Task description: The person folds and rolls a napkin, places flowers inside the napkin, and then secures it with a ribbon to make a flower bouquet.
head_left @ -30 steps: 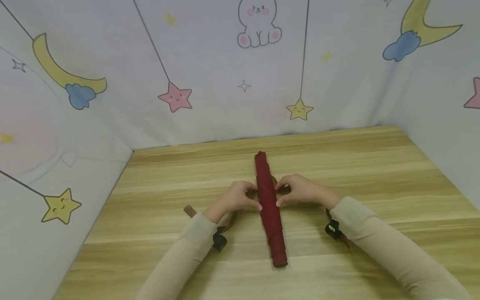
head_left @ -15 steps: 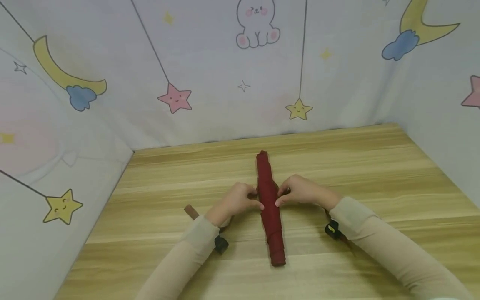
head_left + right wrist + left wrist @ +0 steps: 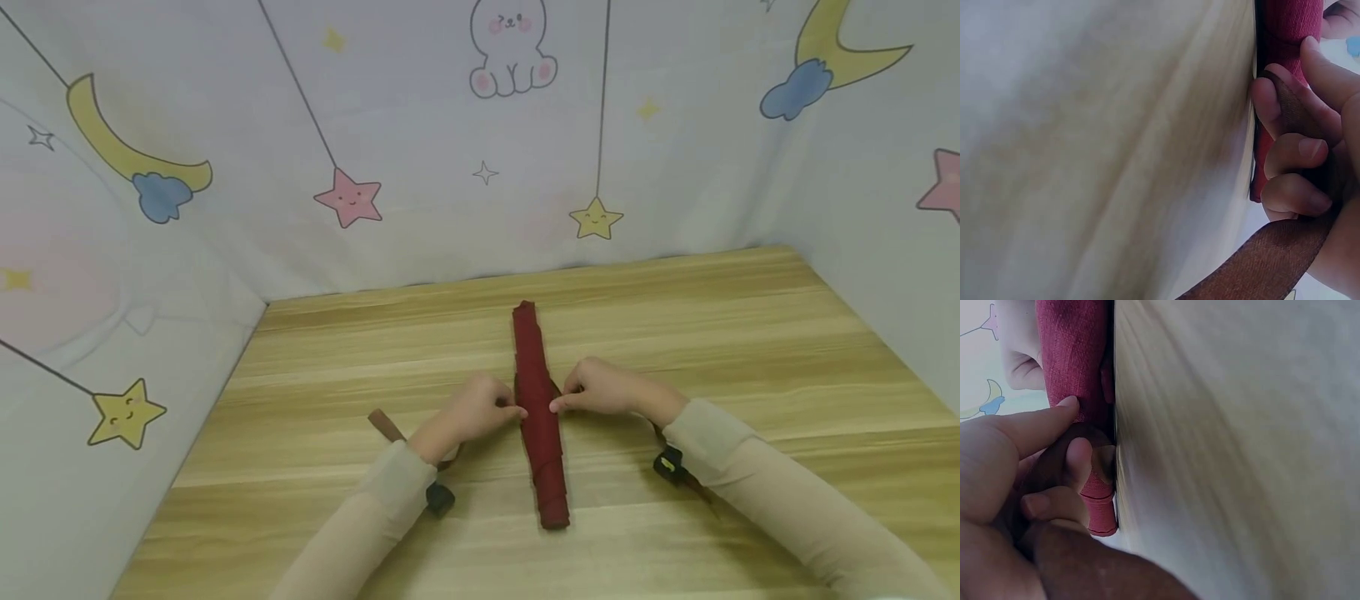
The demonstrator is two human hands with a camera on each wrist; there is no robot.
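Note:
A dark red cloth roll [image 3: 542, 437] lies lengthwise on the wooden table, between the two hands. Brown ribbon passes close under its middle. My left hand [image 3: 474, 408] grips one side of the ribbon [image 3: 1100, 569] in curled fingers, and its thumb touches the roll's left side. On the other side, my right hand [image 3: 609, 388] holds the ribbon [image 3: 1257, 259] wound through its fingers, thumb tip against the roll. A loose ribbon end [image 3: 385, 424] sticks out beyond the left wrist. Much of the ribbon is hidden by the hands.
The wood-grain table [image 3: 322, 350] meets a white cloth backdrop [image 3: 427, 125] printed with stars and moons, at the back and both sides. Small black wrist cameras, one at the left wrist [image 3: 440, 500] and one at the right wrist [image 3: 667, 463], hang below the sleeves.
Thumbs and fingers of both hands have drawn closer together beside the roll. The right hand has shifted slightly nearer the body. The roll has hardly moved.

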